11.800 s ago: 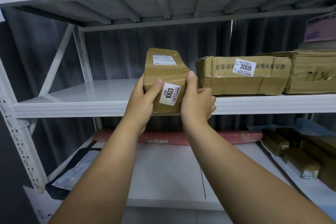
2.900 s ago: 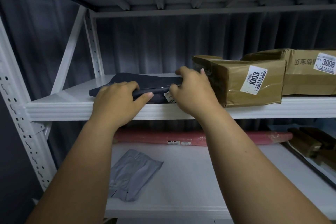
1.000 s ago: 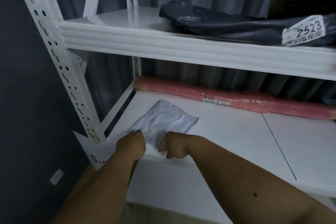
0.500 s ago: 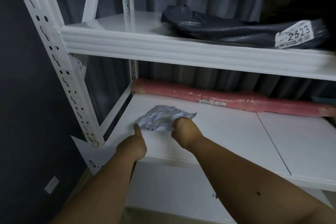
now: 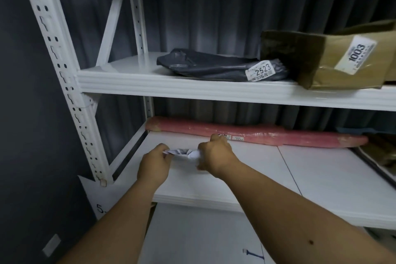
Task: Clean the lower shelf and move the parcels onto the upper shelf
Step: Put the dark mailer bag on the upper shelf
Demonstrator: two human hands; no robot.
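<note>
A thin grey plastic parcel bag point(image 5: 179, 152) hangs between my two hands just above the white lower shelf point(image 5: 310, 180). My left hand point(image 5: 154, 164) pinches its left end and my right hand point(image 5: 214, 156) grips its right end, so most of the bag is hidden by my fingers. On the upper shelf point(image 5: 192, 88) lie a dark grey bag labelled 2523 point(image 5: 216, 67) and a brown taped box labelled 1003 point(image 5: 334, 60) to its right.
A long pink wrapped roll point(image 5: 267, 135) lies along the back of the lower shelf. Brown parcels point(image 5: 381, 152) sit at the far right of that shelf. The white perforated upright point(image 5: 64, 75) stands at left beside a dark wall.
Both hands have gathered the grey bag off the lower shelf and lifted it, bunched between them. The view has risen, bringing the box 1003 into sight.
</note>
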